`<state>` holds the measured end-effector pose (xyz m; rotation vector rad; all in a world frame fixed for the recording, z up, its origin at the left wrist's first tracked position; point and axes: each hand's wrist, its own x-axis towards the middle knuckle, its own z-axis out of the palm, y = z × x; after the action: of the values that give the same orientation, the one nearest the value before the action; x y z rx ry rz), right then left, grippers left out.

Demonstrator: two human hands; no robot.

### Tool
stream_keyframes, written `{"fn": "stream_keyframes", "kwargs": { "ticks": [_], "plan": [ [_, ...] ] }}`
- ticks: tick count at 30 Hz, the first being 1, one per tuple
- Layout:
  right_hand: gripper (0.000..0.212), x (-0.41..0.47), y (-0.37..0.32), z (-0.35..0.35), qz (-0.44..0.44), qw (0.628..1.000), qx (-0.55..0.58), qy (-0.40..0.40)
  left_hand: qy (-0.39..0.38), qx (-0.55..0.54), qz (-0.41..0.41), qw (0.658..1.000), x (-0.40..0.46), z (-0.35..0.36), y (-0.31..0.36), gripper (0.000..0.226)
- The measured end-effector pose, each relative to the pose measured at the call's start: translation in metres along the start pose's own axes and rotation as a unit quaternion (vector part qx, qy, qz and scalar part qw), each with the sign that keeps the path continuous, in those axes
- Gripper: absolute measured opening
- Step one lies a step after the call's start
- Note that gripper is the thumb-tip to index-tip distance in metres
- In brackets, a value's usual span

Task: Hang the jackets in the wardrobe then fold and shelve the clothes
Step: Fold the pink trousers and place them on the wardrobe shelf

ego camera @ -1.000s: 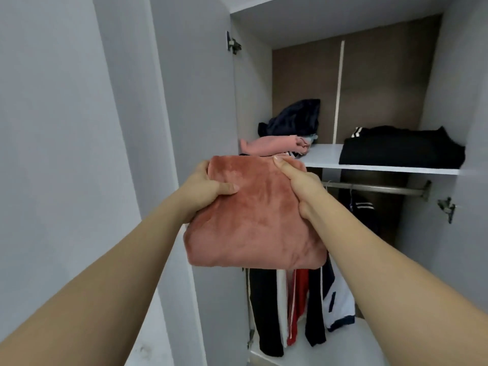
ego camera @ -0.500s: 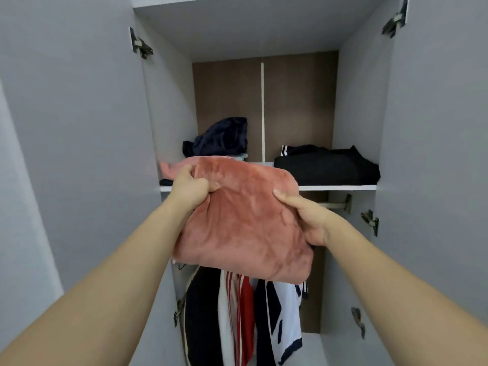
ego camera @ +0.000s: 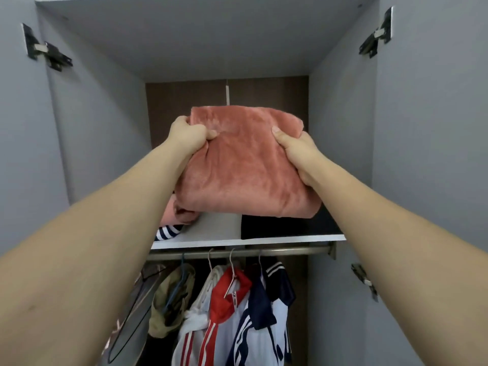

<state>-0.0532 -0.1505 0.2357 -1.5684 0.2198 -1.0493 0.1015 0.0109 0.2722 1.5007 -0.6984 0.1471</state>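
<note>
Holding pink folded garment (ego camera: 245,165) — both hands' grip (ego camera: 190,136) (ego camera: 298,154) clamped | raised since, now over shelf (ego camera: 248,240)

both hands (ego camera: 297,151) grip pink fleece (ego camera: 245,167) | over shelf (ego camera: 248,237)

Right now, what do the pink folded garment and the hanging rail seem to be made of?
Pink folded garment: seemingly plush fleece or velour, matte; its nap shows light and dark patches.
Hanging rail: probably metal; a smooth grey bar with a dull sheen.

Open grey doors (ego camera: 433,128) with black hinges (ego camera: 375,35), brown back panel (ego camera: 266,93), soft even light
</note>
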Motion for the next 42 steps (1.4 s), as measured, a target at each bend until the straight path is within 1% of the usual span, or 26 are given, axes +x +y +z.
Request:
{"fn": "stream_keyframes", "kwargs": {
  "ticks": [3,6,8,12,14,15,16,18,20,23,25,27,29,30,32,34,35,36,37,38,39,40,41,42],
  "plan": [
    [0.05,0.037,0.001,-0.013,-0.014,0.999,-0.023,0.042,-0.032,-0.023,-0.003,0.999,0.033,0.034,0.002,0.06],
    [0.055,0.063,0.014,-0.024,-0.009,0.994,-0.06,0.094,-0.067,-0.048,-0.011,0.997,0.059,0.069,-0.011,0.054],
    [0.057,0.081,0.022,-0.032,-0.013,0.989,-0.084,0.122,-0.088,-0.073,-0.022,0.993,0.077,0.087,-0.019,0.055],
    [0.058,0.119,0.01,-0.043,-0.051,0.978,-0.124,0.158,-0.116,-0.114,-0.028,0.986,0.118,0.11,-0.016,0.072],
    [0.062,0.135,0.008,-0.045,-0.062,0.973,-0.145,0.166,-0.126,-0.118,-0.026,0.985,0.134,0.12,-0.017,0.077],
    [0.064,0.142,0.011,-0.048,-0.062,0.97,-0.16,0.17,-0.126,-0.106,-0.03,0.986,0.141,0.125,-0.019,0.073],
    [0.065,0.147,0.013,-0.05,-0.055,0.968,-0.173,0.172,-0.127,-0.09,-0.038,0.987,0.145,0.131,-0.02,0.066],
    [0.064,0.157,0.019,-0.055,-0.034,0.965,-0.204,0.163,-0.144,-0.059,-0.068,0.986,0.152,0.14,-0.024,0.046],
    [0.071,0.168,0.022,-0.066,-0.011,0.954,-0.259,0.151,-0.177,-0.026,-0.091,0.98,0.155,0.151,-0.031,0.034],
    [0.087,0.184,0.015,-0.081,0.051,0.917,-0.366,0.148,-0.256,-0.021,-0.102,0.961,0.156,0.167,-0.041,0.038],
    [0.091,0.189,0.024,-0.087,0.102,0.883,-0.44,0.126,-0.295,-0.037,-0.115,0.948,0.147,0.179,-0.058,0.037],
    [0.084,0.186,0.061,-0.097,0.128,0.866,-0.477,0.082,-0.308,-0.022,-0.116,0.944,0.126,0.191,-0.089,0.037],
    [0.071,0.171,0.119,-0.111,0.148,0.849,-0.504,0.057,-0.293,0.077,-0.127,0.945,0.094,0.198,-0.129,0.04],
    [0.067,0.162,0.144,-0.117,0.167,0.845,-0.505,0.05,-0.282,0.116,-0.148,0.941,0.08,0.199,-0.146,0.045],
    [0.066,0.157,0.168,-0.125,0.182,0.85,-0.492,0.049,-0.297,0.119,-0.184,0.929,0.068,0.197,-0.164,0.05],
    [0.067,0.165,0.165,-0.127,0.188,0.847,-0.496,0.045,-0.305,0.12,-0.17,0.929,0.081,0.196,-0.161,0.057],
    [0.067,0.168,0.16,-0.127,0.194,0.845,-0.497,0.043,-0.301,0.132,-0.156,0.932,0.088,0.194,-0.155,0.066],
    [0.067,0.17,0.158,-0.126,0.196,0.843,-0.499,0.04,-0.289,0.172,-0.134,0.932,0.093,0.193,-0.149,0.077],
    [0.066,0.171,0.158,-0.125,0.198,0.841,-0.502,0.039,-0.271,0.219,-0.104,0.931,0.094,0.192,-0.142,0.082],
    [0.066,0.173,0.16,-0.126,0.198,0.84,-0.504,0.037,-0.256,0.251,-0.062,0.932,0.094,0.191,-0.137,0.08],
    [0.066,0.173,0.162,-0.126,0.198,0.837,-0.508,0.037,-0.261,0.261,-0.014,0.929,0.092,0.19,-0.131,0.074],
    [0.066,0.173,0.163,-0.127,0.2,0.836,-0.509,0.038,-0.289,0.255,0.026,0.922,0.089,0.188,-0.124,0.067],
    [0.066,0.174,0.163,-0.128,0.206,0.836,-0.508,0.038,-0.329,0.249,0.052,0.909,0.085,0.187,-0.118,0.066],
    [0.066,0.176,0.162,-0.13,0.211,0.836,-0.506,0.037,-0.373,0.259,0.068,0.888,0.079,0.186,-0.114,0.074]
  ]
}}
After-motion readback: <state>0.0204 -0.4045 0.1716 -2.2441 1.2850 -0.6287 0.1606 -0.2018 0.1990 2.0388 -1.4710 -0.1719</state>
